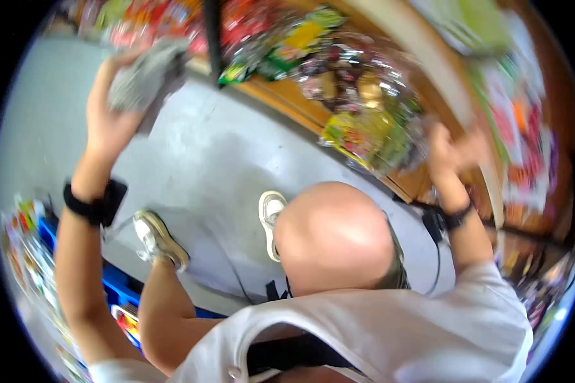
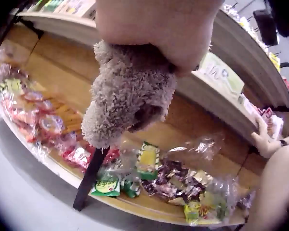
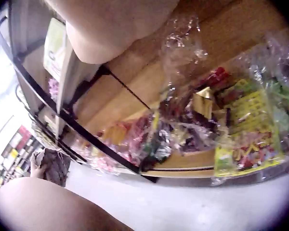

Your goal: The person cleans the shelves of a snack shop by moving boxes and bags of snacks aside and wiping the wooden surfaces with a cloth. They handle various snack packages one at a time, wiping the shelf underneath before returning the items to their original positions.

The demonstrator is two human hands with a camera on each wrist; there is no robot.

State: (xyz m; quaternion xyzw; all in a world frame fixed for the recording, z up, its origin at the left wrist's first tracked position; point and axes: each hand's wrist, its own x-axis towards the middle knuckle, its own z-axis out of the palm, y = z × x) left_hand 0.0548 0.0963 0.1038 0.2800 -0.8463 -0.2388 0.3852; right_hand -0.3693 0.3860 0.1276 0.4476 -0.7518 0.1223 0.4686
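A grey, fluffy cloth (image 1: 148, 75) is gripped in my left hand (image 1: 108, 108), raised at the left of the head view. In the left wrist view the cloth (image 2: 127, 91) hangs below the hand (image 2: 159, 24), in front of the shelves. My right hand (image 1: 457, 153) is blurred in the head view, with its fingers spread near the upper shelf's edge. The left wrist view shows that hand (image 2: 266, 143) touching this edge, with no item seen in it. Bagged sweets (image 1: 364, 83) lie on the wooden lower shelf (image 1: 287, 102) beside it.
Red packets (image 2: 43, 118) and green packets (image 2: 106, 186) lie along the lower shelf, near a black upright post (image 2: 90, 179). Above is another shelf (image 2: 231, 103) with boxes. Below me are the grey floor (image 1: 198, 127), my knee (image 1: 335, 236) and shoes. Blue crates (image 1: 118, 284) stand behind at the left.
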